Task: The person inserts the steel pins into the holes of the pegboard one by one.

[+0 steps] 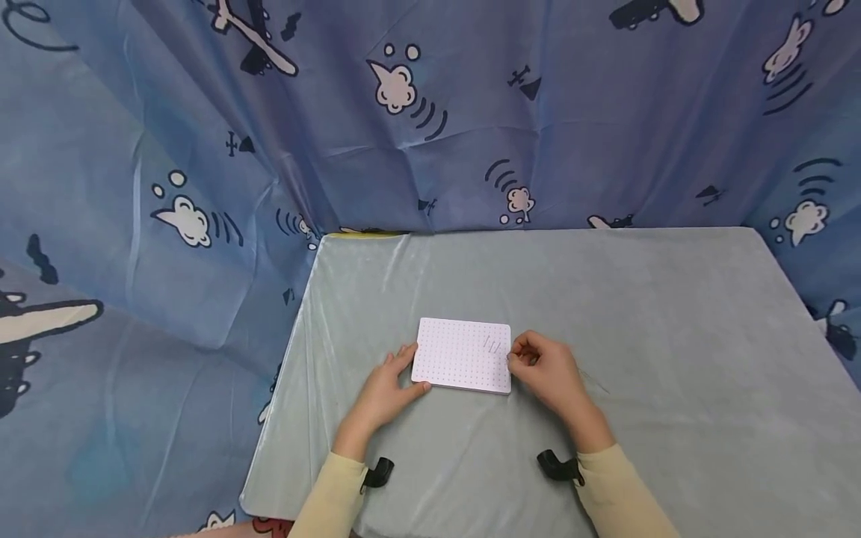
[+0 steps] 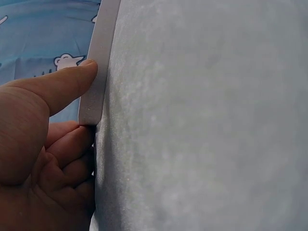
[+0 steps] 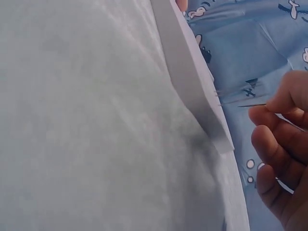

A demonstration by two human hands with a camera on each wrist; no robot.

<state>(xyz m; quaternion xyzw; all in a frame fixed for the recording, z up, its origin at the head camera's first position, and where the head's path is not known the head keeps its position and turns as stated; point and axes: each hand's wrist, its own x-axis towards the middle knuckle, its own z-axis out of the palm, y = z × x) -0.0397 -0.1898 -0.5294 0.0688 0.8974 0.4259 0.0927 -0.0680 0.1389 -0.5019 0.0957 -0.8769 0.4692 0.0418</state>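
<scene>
A white board (image 1: pixel 451 355) marked with a grid of small dots lies flat on the cloth. My left hand (image 1: pixel 383 392) holds its near left corner, thumb against the near edge and fingers at the left side. The thumb (image 2: pixel 72 84) presses the board's thick side (image 2: pixel 96 72) in the left wrist view. Just over the board's right edge, my right hand (image 1: pixel 551 373) pinches a thin needle (image 3: pixel 252 105) between thumb and forefinger. Its point faces the board, apart from it in the right wrist view. Several thin needles (image 1: pixel 492 344) stand in the board's upper right part.
Pale grey-green cloth (image 1: pixel 639 299) covers the table. A few thin dark strands (image 1: pixel 595 382), too fine to tell what they are, lie right of my right hand. Blue patterned curtains (image 1: pixel 471 149) hang behind and at the left.
</scene>
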